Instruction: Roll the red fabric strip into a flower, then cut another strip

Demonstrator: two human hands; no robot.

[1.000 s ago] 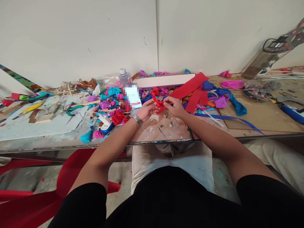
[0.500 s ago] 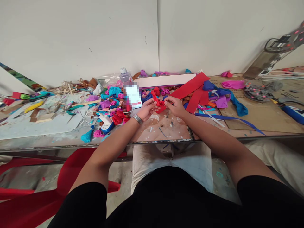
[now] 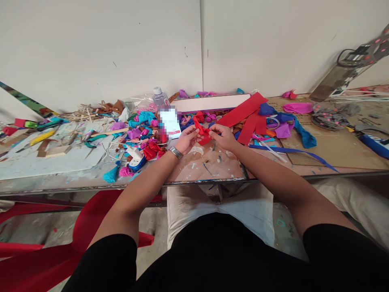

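A crumpled strip of red crepe paper [image 3: 201, 126] is held between both hands above the front of the table. My left hand [image 3: 188, 140], with a metal watch on its wrist, pinches the strip's left side. My right hand [image 3: 223, 137] pinches its right side between thumb and fingers. Part of the strip is hidden behind the fingers. Flat red strips [image 3: 243, 111] lie just beyond my right hand. A phone with a lit screen [image 3: 170, 123] stands tilted behind my left hand, near a clear bottle [image 3: 160, 98].
Crumpled coloured paper pieces [image 3: 146, 121] crowd the table's middle. A white charger [image 3: 134, 152] sits on a blue socket block [image 3: 137, 163] at left. A yellow cutter [image 3: 41, 137] lies farther left. At right are cardboard [image 3: 306, 158], a blue strip [image 3: 300, 152] and a dark bottle [image 3: 330, 83].
My right hand has shifted very slightly left, and the red paper between the hands looks a little more bunched. Both hands keep their hold.
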